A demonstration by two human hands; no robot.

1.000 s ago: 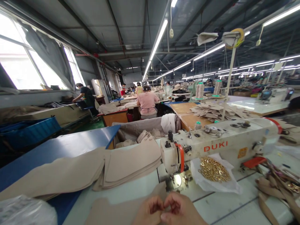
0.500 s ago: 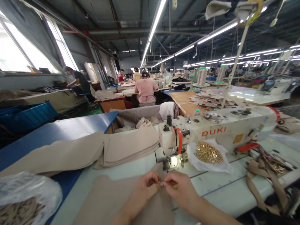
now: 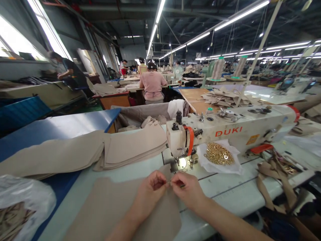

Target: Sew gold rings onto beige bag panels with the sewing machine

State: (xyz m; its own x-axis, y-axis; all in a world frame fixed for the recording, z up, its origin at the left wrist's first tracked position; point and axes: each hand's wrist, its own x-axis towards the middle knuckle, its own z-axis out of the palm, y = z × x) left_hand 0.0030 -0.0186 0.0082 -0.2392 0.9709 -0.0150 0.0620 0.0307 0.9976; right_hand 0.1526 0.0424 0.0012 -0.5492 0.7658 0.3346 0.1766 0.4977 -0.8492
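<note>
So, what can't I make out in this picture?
All in the head view:
What the left hand and right hand pinch: too small, mostly covered by their grip.
Near end of the flat beige fabric panel: cut off by the bottom edge.
Rest of the crumpled clear plastic bag: cut off by the left edge.
Work before the seated person in the pink top: hidden by their body.

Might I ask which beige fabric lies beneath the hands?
The front piece, under the left hand and right hand; the left stack and right stack lie farther back.
</note>
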